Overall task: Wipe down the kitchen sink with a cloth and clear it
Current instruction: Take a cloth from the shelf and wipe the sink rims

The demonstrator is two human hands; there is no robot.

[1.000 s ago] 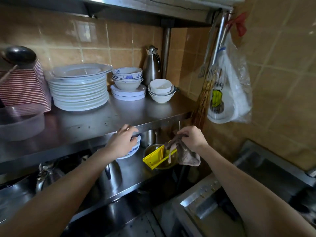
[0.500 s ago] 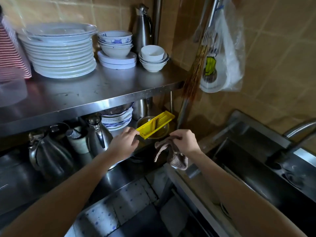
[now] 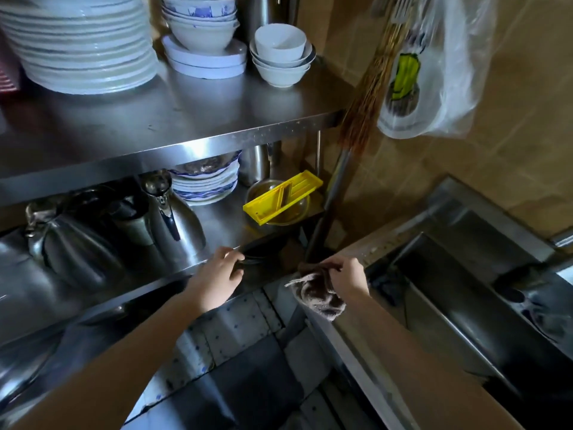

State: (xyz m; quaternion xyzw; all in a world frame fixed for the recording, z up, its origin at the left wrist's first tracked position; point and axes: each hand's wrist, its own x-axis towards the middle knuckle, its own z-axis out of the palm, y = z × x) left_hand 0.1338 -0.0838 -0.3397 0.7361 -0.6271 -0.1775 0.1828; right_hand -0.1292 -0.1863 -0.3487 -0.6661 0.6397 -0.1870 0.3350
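The steel sink (image 3: pixel 381 240) lies at the right, its dark basin in shadow. My right hand (image 3: pixel 350 277) hovers over the sink's left corner and grips a bunched brown cloth (image 3: pixel 319 296) that hangs below the fingers. My left hand (image 3: pixel 217 277) is at the front edge of the lower shelf (image 3: pixel 214 228), fingers loosely curled and holding nothing. A yellow plastic slicer (image 3: pixel 282 197) lies tilted across a metal bowl (image 3: pixel 263 187) on that shelf, apart from both hands.
Steel kettles (image 3: pixel 173 218) and stacked patterned plates (image 3: pixel 204 187) crowd the lower shelf. White plates (image 3: pixel 83 41) and bowls (image 3: pixel 279 54) fill the upper shelf. A broom (image 3: pixel 366 113) and a hanging plastic bag (image 3: pixel 434 72) sit in the corner by the tiled wall.
The yellow slicer went from my right hand to my left, then onto the bowl on the lower shelf. My left hand has drawn back to the shelf edge. My view has tilted down.
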